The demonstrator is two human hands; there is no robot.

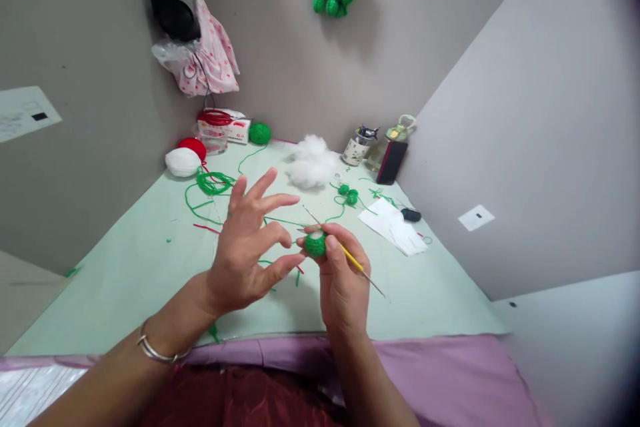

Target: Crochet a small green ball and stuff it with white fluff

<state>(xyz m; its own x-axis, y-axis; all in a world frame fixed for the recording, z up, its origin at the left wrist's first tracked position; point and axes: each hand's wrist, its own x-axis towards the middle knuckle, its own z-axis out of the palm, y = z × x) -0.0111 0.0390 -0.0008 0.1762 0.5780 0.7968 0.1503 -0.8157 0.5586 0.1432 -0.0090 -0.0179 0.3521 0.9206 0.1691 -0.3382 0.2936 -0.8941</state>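
Between the thumb and fingers of my right hand [345, 273] is a small green crocheted ball [315, 244] with white showing at its top. The same hand also holds a crochet hook [351, 257] with a yellow grip, which slants across the palm side. Just left of the ball, my left hand [255, 240] has its fingers spread, its thumb tip close to the ball. Green yarn [290, 221] runs behind the hands. Whether a strand touches my left fingers is too fine to tell.
White stuffing [313, 163] lies at the table's back. Yarn balls [183, 162] and loose green yarn [214, 182] are at the left. Small green pieces [352, 197], white paper [393, 225], a phone [392, 162] and a jar [356, 149] stand or lie at the right.
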